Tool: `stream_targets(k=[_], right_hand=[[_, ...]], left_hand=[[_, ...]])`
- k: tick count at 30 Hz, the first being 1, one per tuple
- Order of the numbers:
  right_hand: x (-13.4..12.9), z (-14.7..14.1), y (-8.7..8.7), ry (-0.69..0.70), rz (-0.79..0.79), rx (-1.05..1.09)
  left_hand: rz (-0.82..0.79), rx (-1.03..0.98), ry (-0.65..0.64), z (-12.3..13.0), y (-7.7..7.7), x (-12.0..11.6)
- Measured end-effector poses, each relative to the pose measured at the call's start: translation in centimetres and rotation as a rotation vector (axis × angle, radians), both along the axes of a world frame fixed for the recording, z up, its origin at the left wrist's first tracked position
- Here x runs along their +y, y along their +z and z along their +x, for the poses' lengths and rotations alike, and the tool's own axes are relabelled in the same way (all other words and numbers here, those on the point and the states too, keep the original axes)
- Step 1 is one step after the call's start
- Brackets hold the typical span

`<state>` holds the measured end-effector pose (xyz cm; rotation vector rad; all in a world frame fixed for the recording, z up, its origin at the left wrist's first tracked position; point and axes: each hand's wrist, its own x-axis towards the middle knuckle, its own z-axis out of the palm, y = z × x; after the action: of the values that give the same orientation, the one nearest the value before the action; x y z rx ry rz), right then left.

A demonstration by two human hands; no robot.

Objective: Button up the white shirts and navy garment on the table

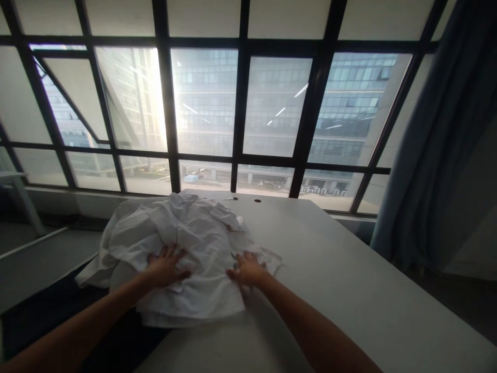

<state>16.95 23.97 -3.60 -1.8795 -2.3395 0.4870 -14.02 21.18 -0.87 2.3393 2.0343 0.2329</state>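
Note:
A crumpled heap of white cloth [194, 228] lies on the left part of a white table, and some of it hangs past the table's left edge. I cannot make out whether it is one piece or several. My left hand [166, 267] rests on the middle of the cloth, fingers spread. At the cloth's right side, my right hand [247, 268] presses down with its fingers apart. Thin, partly see-through material [272, 259] shows just beyond the right hand; its kind is unclear.
The white table [330, 274] stretches to the right and towards the windows, with a round dark hole [257, 200] near its far edge. Dark fabric [50, 305] lies low at the left. A blue-grey curtain [430, 155] hangs at the right. Another white table [23, 191] stands far left.

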Motion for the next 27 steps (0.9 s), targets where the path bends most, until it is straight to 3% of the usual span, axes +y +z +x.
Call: stream_targets(k=[2, 7, 11, 14, 16, 19, 24, 27], right_hand=[[-0.5, 1.7, -0.3, -0.005, -0.012, -0.017], [2.0, 5.2, 0.2, 0.064, 0.026, -0.041], [4.6, 7.5, 0.0, -0.049, 0.063, -0.105], [4.8, 8.1, -0.2, -0.105, 0.215, -0.166], [3.9, 8.1, -0.3, -0.059, 0.405, -0.16], [1.7, 8.1, -0.5, 0.013, 0.591, -0.096], [-3.1, 10.0, -0.6, -0.07, 0.564, -0.119], [-6.9, 11.5, -0.5, -0.083, 0.505, -0.184]], left_hand=[[-0.009, 0.033, -0.002, -1.7, -1.0, -0.9], [-0.015, 0.096, -0.127, -5.8, -1.0, -0.8], [0.022, 0.12, -0.186, -7.7, -1.2, -0.9], [0.067, 0.125, -0.173, -7.8, -0.7, -1.4], [0.089, 0.137, -0.155, -6.5, 0.1, -2.1], [0.135, 0.116, -0.188, -2.7, 1.5, -4.0], [-0.02, -0.008, -0.375, 5.0, 1.9, -8.3], [-0.064, 0.007, -0.382, 7.4, 1.1, -10.0]])
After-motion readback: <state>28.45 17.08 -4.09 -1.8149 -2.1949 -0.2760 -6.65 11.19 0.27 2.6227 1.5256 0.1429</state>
